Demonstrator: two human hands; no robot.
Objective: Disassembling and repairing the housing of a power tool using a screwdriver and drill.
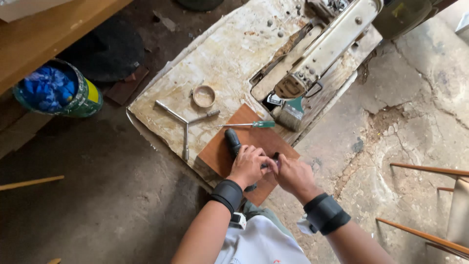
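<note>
Lying near both hands [271, 168]: screwdriver [251, 124], brush [291, 113], perhaps tape [204, 96].

Board [254, 139]: reddish-brown, plain. Screwdriver [249, 124]: translucent green handle, silver shaft. Brush [291, 113]: teal handle, grey bristles. Three-way wrench [185, 121]: silver. Tabletop [229, 58]: cream, rust-stained, mottled. Bucket [58, 90]: green with yellow, blue contents. Wristbands [227, 194]: black.
</note>
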